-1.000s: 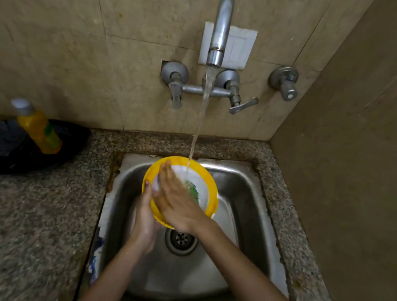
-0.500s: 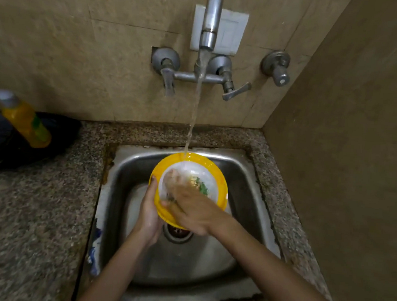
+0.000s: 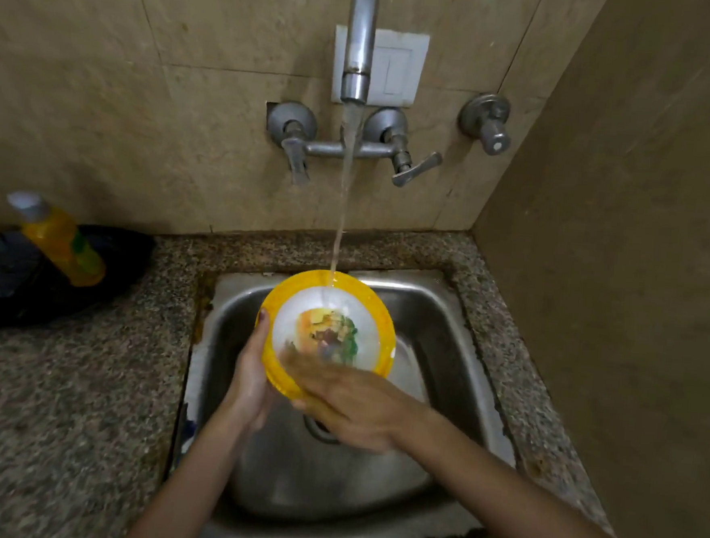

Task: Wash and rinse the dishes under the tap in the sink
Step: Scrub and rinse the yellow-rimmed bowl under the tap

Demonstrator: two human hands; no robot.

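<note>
the plate (image 3: 332,330) is over the sink (image 3: 445,338), tilted so its face looks up and toward the camera, its top edge under the tap (image 3: 360,38). it has a wide yellow rim, a white well and a colourful printed picture in the middle, in orange, green and brown. a thin stream of water (image 3: 345,192) falls from the spout and lands on the upper rim. the left hand (image 3: 251,381) holds the plate by its left edge, thumb on the rim and fingers curled behind it. the right hand (image 3: 348,402) lies flat across the lower part of the plate with fingers spread straight; it is blurred. below it the drain (image 3: 321,430) shows in part.

the sink is steel, set into a speckled granite desk (image 3: 63,395) with dark staining along the joint. on the desk to the left a yellow bottle (image 3: 63,242) with a pale cap leans on a black tray (image 3: 16,287). the wall (image 3: 106,83) behind is beige tile, with two lever handles on the tap's crossbar, a white switch (image 3: 401,68) behind the spout, and a separate valve (image 3: 487,120) to the right. a plain brown side wall (image 3: 640,246) closes the corner.
</note>
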